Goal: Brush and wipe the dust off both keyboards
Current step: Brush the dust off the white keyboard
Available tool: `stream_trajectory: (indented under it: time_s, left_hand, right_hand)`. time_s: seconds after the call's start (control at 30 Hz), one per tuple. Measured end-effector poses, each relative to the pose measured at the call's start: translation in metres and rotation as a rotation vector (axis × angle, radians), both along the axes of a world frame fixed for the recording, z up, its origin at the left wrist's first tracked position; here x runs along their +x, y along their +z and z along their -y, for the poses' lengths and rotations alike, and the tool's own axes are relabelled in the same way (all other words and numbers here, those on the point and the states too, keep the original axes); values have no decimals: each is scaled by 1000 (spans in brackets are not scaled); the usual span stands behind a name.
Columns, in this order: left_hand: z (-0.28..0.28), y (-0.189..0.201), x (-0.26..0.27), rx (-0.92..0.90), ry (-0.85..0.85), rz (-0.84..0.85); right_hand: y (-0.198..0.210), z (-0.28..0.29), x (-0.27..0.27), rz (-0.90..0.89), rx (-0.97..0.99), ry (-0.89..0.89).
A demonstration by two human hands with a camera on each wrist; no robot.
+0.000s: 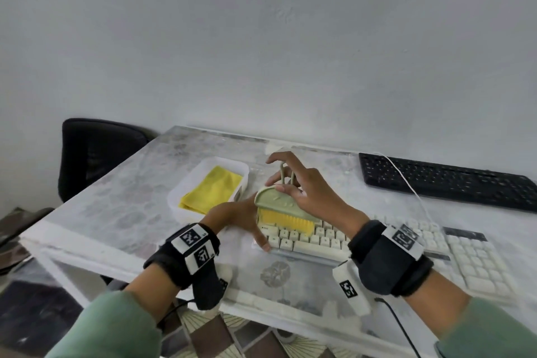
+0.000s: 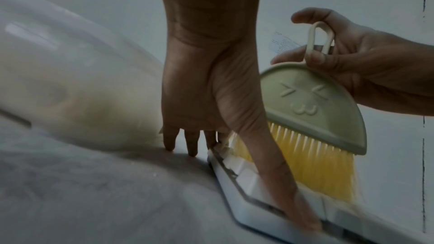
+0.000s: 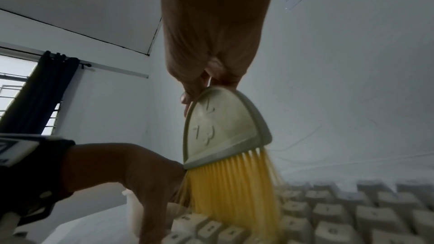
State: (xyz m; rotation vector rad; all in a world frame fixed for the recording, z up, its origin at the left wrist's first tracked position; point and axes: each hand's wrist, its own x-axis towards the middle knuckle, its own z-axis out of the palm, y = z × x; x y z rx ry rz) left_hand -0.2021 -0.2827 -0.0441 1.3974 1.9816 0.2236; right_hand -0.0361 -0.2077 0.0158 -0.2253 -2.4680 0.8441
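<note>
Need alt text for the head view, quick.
The right hand holds a green brush with yellow bristles on the white keyboard while the left hand steadies its end; a black keyboard lies behind.

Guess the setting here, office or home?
Probably a home desk or small office room: two keyboards, white and black, on a marble-pattern table, a black chair, plain wall, curtained window.

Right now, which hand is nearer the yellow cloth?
Left. The left hand braces the white keyboard's left end, just beside the tray holding the yellow cloth; the right hand holds the brush farther right.
</note>
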Motion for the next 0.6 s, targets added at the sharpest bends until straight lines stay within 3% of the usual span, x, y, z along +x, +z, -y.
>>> stream_trajectory:
  time_s: [0.23, 0.43, 0.6]
  left_hand:
    - [0, 2, 3, 42, -105, -57]
    - [0, 4, 6, 42, -53, -21]
    - [2, 6, 6, 27, -84, -43]
  right_hand:
    - [20, -10, 14, 239, 100, 80]
    - [10, 0, 10, 21, 54, 33]
    - [7, -24, 37, 205, 53, 11]
